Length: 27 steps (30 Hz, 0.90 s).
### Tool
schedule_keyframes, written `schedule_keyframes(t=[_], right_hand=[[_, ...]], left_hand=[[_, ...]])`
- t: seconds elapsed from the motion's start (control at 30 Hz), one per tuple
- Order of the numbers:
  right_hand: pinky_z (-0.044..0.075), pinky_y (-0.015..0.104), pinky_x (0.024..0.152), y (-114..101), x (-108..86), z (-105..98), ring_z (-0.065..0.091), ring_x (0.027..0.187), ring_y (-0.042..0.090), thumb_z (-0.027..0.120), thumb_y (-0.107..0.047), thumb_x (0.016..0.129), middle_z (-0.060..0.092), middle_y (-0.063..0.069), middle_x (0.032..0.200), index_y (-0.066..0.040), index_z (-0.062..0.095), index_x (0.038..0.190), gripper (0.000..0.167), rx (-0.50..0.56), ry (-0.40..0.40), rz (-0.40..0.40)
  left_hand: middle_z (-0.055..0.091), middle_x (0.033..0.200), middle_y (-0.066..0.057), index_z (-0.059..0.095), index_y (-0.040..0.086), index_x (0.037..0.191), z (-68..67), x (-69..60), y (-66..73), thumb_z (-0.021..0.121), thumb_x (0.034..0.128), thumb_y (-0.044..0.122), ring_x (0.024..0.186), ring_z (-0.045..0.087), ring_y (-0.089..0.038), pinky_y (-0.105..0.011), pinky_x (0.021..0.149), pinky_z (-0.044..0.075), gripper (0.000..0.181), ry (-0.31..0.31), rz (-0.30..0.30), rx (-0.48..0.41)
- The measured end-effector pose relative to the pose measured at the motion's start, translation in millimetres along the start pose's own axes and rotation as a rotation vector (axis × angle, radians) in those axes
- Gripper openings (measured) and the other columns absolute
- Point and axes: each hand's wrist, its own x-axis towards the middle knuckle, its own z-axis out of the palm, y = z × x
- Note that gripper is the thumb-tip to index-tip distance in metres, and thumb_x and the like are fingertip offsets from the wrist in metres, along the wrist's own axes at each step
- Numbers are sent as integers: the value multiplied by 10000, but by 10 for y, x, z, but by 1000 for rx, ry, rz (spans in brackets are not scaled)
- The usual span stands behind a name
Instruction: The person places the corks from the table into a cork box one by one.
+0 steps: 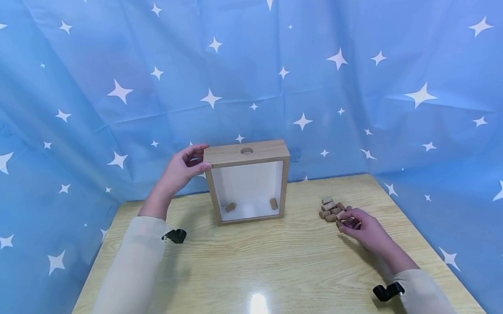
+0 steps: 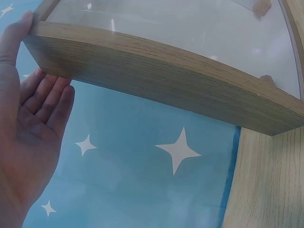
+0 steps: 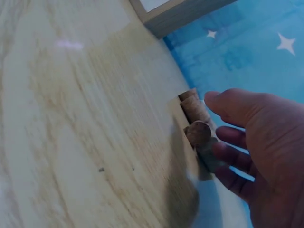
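A wooden shadow box [image 1: 246,152] with a clear front and a round hole in its top stands upright on the table. Inside, one cork [image 1: 230,207] lies at the lower left and a second cork [image 1: 274,203] leans at the lower right. My left hand [image 1: 183,167] grips the box's upper left corner, thumb at the front edge and fingers towards the back. At the right, my right hand [image 1: 363,229] reaches over a pile of wine corks [image 1: 330,211], fingers loosely bent. In the right wrist view, thumb and fingers stand apart beside a cork [image 3: 198,133].
The pale wooden table [image 1: 250,259] reaches back to a blue curtain [image 1: 246,79] with white stars, which also hangs at both sides. Each wrist carries a small black camera mount. A light reflection shows on the tabletop near the front.
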Motion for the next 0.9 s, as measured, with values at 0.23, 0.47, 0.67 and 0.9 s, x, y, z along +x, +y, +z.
schedule_keyframes(t=[0.23, 0.47, 0.67, 0.9], right_hand=[[577, 284, 734, 21, -12, 46, 653, 900, 166, 849, -64, 981, 689, 116, 1068, -8, 721, 1252, 305, -12, 16, -54], [557, 292, 714, 76, 18, 62, 628, 871, 143, 856, -48, 969, 670, 111, 1067, -17, 728, 1244, 305, -39, 2, -70], [525, 303, 729, 63, 59, 60, 604, 896, 152, 860, -36, 964, 676, 146, 1178, -41, 735, 1243, 307, -108, -15, -87], [571, 525, 875, 23, 82, 63, 656, 1094, 444, 853, -12, 957, 695, 177, 1173, -33, 744, 1236, 300, -154, -31, -96]], left_hand=[[582, 1533, -168, 586, 148, 1610, -2, -3, -6, 866, 1005, 304, 1456, 553, -357, -523, 1212, 484, 684, 3, 7, -2], [575, 1546, -170, 579, 148, 1617, -2, 0, -14, 858, 1012, 291, 1460, 550, -360, -523, 1201, 495, 681, 1, 7, -7], [580, 1539, -166, 579, 152, 1617, -2, 5, -8, 855, 1015, 296, 1450, 558, -357, -526, 1198, 497, 678, 7, 4, 3], [574, 1546, -173, 566, 127, 1623, 2, -2, -2, 847, 1022, 276, 1465, 546, -362, -529, 1221, 473, 680, 3, 4, -1]])
